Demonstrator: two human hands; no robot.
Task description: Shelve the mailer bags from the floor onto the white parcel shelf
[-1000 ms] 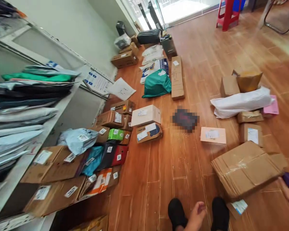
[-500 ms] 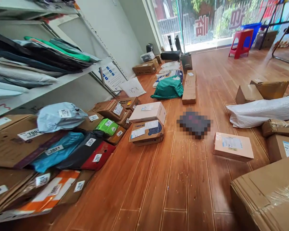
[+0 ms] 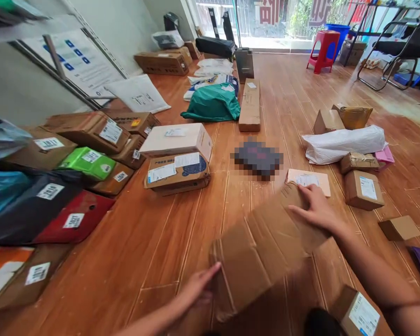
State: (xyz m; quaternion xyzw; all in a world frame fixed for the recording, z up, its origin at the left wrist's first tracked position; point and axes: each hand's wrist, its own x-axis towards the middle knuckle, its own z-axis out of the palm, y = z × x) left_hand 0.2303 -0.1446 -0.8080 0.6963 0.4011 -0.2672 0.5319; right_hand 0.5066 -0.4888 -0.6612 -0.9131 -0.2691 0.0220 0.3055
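Observation:
A large flat cardboard box (image 3: 266, 252) is held up off the wooden floor in front of me, blurred by motion. My left hand (image 3: 196, 287) grips its near left edge. My right hand (image 3: 315, 207) presses flat on its far right corner, fingers spread over the top. Just behind that corner lies a flat parcel with a white label (image 3: 310, 180). A small labelled box (image 3: 357, 312) sits near my foot at the bottom right.
Labelled boxes and coloured mailers (image 3: 73, 186) line the left side below a shelf. More parcels (image 3: 343, 142) lie on the right, a green bag (image 3: 213, 103) and a long box (image 3: 250, 105) ahead. A red stool (image 3: 322, 49) and a chair (image 3: 395, 51) stand at the back.
Both hands have come into view and taken hold of the large cardboard box, lifting it from the right side toward the middle. The view has swung lower and to the right.

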